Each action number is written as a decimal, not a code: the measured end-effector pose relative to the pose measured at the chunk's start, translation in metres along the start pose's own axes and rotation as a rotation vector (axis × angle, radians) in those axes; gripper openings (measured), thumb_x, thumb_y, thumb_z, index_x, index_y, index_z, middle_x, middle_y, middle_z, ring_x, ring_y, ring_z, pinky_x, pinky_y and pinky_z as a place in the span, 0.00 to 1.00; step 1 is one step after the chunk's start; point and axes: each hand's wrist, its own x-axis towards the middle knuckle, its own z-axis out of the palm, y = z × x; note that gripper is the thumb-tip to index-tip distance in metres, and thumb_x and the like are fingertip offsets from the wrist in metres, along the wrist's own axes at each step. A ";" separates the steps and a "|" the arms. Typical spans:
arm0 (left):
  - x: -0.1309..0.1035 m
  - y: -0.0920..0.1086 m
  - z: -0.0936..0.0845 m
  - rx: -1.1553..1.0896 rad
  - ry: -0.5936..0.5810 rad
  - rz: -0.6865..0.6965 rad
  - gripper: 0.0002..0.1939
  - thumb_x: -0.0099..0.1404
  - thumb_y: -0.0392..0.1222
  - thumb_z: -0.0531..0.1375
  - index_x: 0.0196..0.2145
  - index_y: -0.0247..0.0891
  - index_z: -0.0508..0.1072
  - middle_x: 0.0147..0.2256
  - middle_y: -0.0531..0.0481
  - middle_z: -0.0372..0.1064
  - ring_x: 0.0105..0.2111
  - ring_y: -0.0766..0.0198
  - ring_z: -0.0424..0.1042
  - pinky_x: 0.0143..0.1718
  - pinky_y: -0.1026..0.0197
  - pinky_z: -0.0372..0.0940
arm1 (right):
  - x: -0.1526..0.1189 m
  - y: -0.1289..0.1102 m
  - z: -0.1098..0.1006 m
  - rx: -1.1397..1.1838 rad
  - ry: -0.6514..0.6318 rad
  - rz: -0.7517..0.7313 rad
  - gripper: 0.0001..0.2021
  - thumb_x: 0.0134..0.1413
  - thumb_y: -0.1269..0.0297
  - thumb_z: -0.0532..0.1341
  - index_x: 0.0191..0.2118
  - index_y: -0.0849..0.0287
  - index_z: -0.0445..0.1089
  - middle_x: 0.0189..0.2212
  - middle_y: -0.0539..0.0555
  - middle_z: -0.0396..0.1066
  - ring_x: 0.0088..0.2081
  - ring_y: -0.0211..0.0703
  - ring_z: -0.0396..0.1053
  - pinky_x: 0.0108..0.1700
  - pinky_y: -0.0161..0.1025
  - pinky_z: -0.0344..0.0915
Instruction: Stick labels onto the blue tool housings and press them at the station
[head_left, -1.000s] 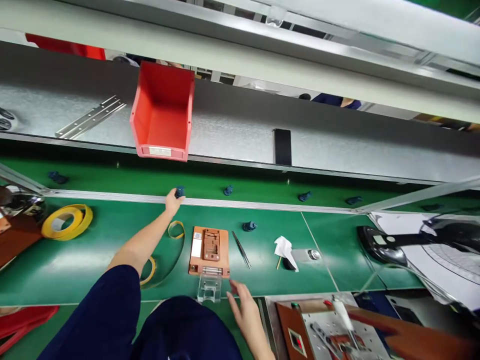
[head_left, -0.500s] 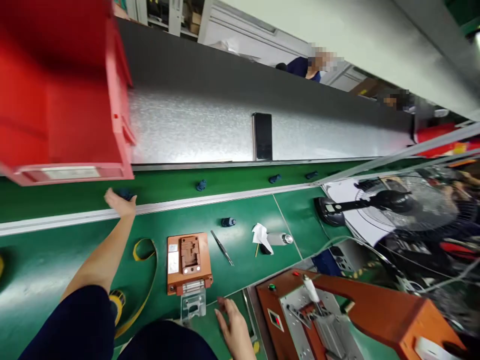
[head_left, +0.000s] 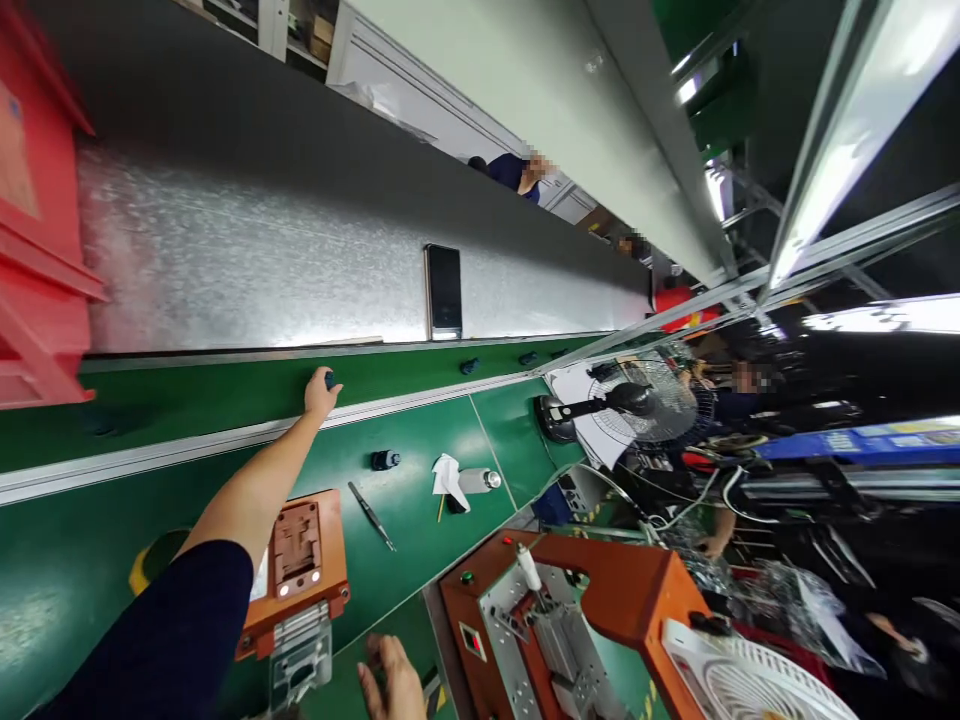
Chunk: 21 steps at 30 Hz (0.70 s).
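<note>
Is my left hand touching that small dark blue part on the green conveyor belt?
Touching. The head view shows the left hand with its fingertips wrapped over the small dark blue part on the green conveyor belt, no gap visible.

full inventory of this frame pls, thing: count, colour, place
belt: 1, green, runs along the far side
small parts on belt: at least 3, dark blue; one at the left hand, others farther right
part on bench: 1, dark, right of fixture
fixture: 1, orange, near bench edge
tweezers: 1, dark, right of fixture
tissue: 1, white, mid bench
phone: 1, black, leaning on metal panel
bin: 1, red, far left
press: 1, orange, bottom right
fan: 1, black, right
left hand: on the belt part
right hand: open, bottom edge
</note>
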 end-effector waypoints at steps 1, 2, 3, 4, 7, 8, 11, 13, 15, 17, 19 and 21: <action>-0.005 0.002 -0.001 -0.061 0.000 -0.050 0.21 0.53 0.35 0.71 0.41 0.38 0.66 0.45 0.43 0.70 0.55 0.48 0.68 0.59 0.45 0.59 | -0.003 0.003 0.000 -0.005 0.021 0.002 0.09 0.59 0.65 0.59 0.45 0.55 0.71 0.33 0.53 0.74 0.33 0.44 0.77 0.36 0.35 0.74; -0.013 0.003 -0.004 -0.126 -0.017 -0.097 0.22 0.55 0.38 0.71 0.43 0.38 0.65 0.46 0.42 0.69 0.54 0.50 0.68 0.58 0.45 0.60 | -0.006 0.004 0.000 -0.005 0.041 0.012 0.08 0.59 0.64 0.59 0.44 0.55 0.71 0.32 0.54 0.75 0.32 0.44 0.77 0.35 0.36 0.74; -0.024 0.005 -0.010 -0.195 -0.055 -0.143 0.23 0.57 0.41 0.70 0.46 0.39 0.64 0.48 0.42 0.69 0.53 0.52 0.70 0.57 0.45 0.62 | -0.008 0.004 -0.001 0.001 0.058 0.027 0.08 0.60 0.63 0.59 0.43 0.55 0.71 0.32 0.54 0.75 0.32 0.45 0.77 0.35 0.37 0.74; -0.038 0.008 -0.019 -0.265 -0.112 -0.187 0.23 0.60 0.44 0.69 0.47 0.39 0.63 0.49 0.42 0.69 0.50 0.53 0.71 0.54 0.44 0.65 | -0.010 0.002 -0.003 0.012 0.073 0.049 0.08 0.60 0.61 0.58 0.42 0.56 0.71 0.33 0.55 0.75 0.33 0.46 0.77 0.35 0.38 0.74; -0.093 0.013 -0.049 -0.466 -0.312 -0.311 0.20 0.67 0.53 0.62 0.50 0.39 0.65 0.50 0.41 0.70 0.44 0.56 0.74 0.47 0.45 0.70 | -0.004 -0.014 -0.015 0.072 0.070 0.112 0.10 0.62 0.60 0.56 0.42 0.56 0.72 0.35 0.57 0.77 0.37 0.49 0.78 0.40 0.42 0.75; -0.115 0.014 -0.060 -0.524 -0.360 -0.348 0.20 0.69 0.55 0.60 0.50 0.39 0.67 0.49 0.41 0.71 0.43 0.57 0.74 0.45 0.47 0.70 | 0.001 -0.021 -0.021 0.100 0.048 0.114 0.10 0.63 0.60 0.56 0.42 0.57 0.73 0.36 0.57 0.77 0.38 0.50 0.78 0.41 0.42 0.75; -0.181 0.012 -0.086 -0.662 -0.414 -0.456 0.24 0.71 0.60 0.55 0.52 0.38 0.70 0.43 0.42 0.72 0.36 0.62 0.73 0.38 0.56 0.70 | 0.024 -0.040 -0.038 0.196 -0.024 0.067 0.12 0.63 0.59 0.56 0.43 0.59 0.74 0.36 0.58 0.77 0.38 0.49 0.77 0.42 0.42 0.74; -0.223 0.008 -0.098 -0.721 -0.403 -0.522 0.26 0.70 0.61 0.55 0.51 0.36 0.71 0.37 0.44 0.71 0.31 0.65 0.70 0.32 0.61 0.68 | 0.041 -0.048 -0.045 0.266 -0.064 0.024 0.13 0.64 0.58 0.56 0.42 0.60 0.74 0.36 0.59 0.77 0.38 0.48 0.77 0.42 0.43 0.74; -0.260 0.003 -0.105 -0.778 -0.393 -0.578 0.26 0.69 0.61 0.56 0.51 0.35 0.72 0.35 0.45 0.70 0.29 0.66 0.69 0.30 0.63 0.67 | 0.058 -0.053 -0.047 0.327 -0.114 -0.009 0.14 0.65 0.57 0.56 0.44 0.60 0.74 0.38 0.59 0.76 0.40 0.47 0.76 0.44 0.43 0.73; -0.291 0.000 -0.109 -0.847 -0.379 -0.616 0.26 0.69 0.60 0.58 0.49 0.33 0.73 0.35 0.45 0.70 0.29 0.66 0.69 0.29 0.63 0.67 | 0.072 -0.059 -0.045 0.390 -0.150 -0.048 0.15 0.66 0.55 0.56 0.47 0.59 0.73 0.42 0.59 0.76 0.43 0.46 0.75 0.49 0.43 0.73; -0.319 -0.003 -0.109 -0.893 -0.352 -0.644 0.25 0.69 0.59 0.59 0.47 0.32 0.73 0.34 0.45 0.70 0.28 0.65 0.70 0.28 0.64 0.67 | 0.085 -0.067 -0.042 0.440 -0.154 -0.132 0.21 0.63 0.54 0.59 0.57 0.59 0.67 0.52 0.62 0.71 0.53 0.49 0.71 0.56 0.47 0.70; -0.343 -0.006 -0.106 -0.883 -0.306 -0.662 0.25 0.68 0.59 0.60 0.45 0.31 0.74 0.33 0.45 0.71 0.27 0.65 0.70 0.26 0.64 0.67 | 0.094 -0.074 -0.040 0.459 -0.194 -0.273 0.38 0.55 0.52 0.67 0.66 0.59 0.56 0.63 0.65 0.61 0.64 0.55 0.60 0.64 0.53 0.63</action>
